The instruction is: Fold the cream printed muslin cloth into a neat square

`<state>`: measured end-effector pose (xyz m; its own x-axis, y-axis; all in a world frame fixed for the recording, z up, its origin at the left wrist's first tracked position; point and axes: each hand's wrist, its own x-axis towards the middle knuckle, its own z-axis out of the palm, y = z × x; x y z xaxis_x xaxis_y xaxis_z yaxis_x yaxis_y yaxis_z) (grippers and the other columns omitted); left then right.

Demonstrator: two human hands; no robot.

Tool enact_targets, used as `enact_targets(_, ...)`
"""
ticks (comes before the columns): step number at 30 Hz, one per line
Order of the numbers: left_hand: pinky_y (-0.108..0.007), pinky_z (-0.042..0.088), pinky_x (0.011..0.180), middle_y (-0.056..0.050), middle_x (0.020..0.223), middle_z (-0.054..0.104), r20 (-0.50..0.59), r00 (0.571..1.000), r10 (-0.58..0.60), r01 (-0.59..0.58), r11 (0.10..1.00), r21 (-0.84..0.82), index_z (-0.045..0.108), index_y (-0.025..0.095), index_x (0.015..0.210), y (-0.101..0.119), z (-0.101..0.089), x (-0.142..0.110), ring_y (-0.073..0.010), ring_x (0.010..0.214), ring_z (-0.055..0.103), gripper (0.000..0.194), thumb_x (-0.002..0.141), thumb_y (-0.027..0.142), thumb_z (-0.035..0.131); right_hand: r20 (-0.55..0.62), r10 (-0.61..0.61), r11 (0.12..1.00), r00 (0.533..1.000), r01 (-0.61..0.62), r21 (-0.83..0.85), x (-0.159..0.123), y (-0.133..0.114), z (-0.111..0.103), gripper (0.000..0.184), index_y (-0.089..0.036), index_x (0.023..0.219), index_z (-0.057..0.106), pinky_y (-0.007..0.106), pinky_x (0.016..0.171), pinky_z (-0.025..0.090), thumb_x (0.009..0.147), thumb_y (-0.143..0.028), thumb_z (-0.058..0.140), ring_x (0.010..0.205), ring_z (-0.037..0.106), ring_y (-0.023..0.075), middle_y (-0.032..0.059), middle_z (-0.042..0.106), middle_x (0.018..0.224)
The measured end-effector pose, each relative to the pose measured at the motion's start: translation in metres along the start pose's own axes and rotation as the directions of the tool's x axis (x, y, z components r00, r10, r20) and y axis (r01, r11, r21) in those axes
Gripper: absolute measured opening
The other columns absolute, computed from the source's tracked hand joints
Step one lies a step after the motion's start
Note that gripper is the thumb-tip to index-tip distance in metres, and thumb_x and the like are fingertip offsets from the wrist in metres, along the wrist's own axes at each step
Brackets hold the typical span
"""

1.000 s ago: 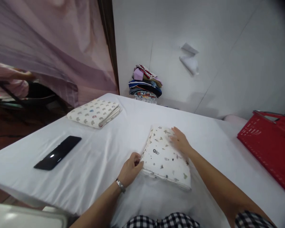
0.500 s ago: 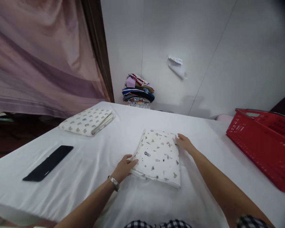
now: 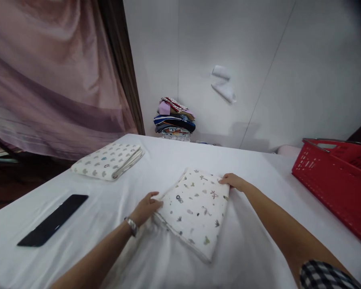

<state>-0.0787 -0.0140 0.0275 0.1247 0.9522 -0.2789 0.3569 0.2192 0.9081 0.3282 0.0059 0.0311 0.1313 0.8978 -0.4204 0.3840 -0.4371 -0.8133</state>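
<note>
A folded white cloth with small printed plants and figures lies in front of me, turned at an angle on the white-covered table. My left hand, with a silver bracelet at the wrist, pinches its left edge, thumb on top and the lower fingers hidden. At the upper right corner, my right hand grips the cloth between thumb and fingers. Farther left rests a second folded cloth, cream with grey mushroom-like prints, touched by neither hand.
A black phone-like slab lies at the table's left. On the right stands a red plastic basket with a metal handle. Beyond the far edge is a stack of folded clothes by the wall. A pinkish curtain hangs on the left.
My right hand has gone from lying over the cloth to gripping its upper right corner. The cloth has turned clockwise, its near right corner swinging toward me. The view has shifted slightly.
</note>
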Motion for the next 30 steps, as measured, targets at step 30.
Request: enact_targets(30,-0.029,0.045,0.072,-0.006,0.105,0.060,-0.107,0.965,0.238,-0.179,0.903,0.391,0.052,0.018,0.112,0.020,0.024,0.032,-0.0168,0.079,0.059,0.056,0.071,0.055,0.055,-0.160,0.019,1.000,0.987,-0.017,0.014,-0.079,0.049,0.013,0.079,-0.023,0.140,0.023,0.032,0.065,0.050,0.075,-0.055,0.055,0.085,0.062,0.0249,0.0139,0.059,0.110)
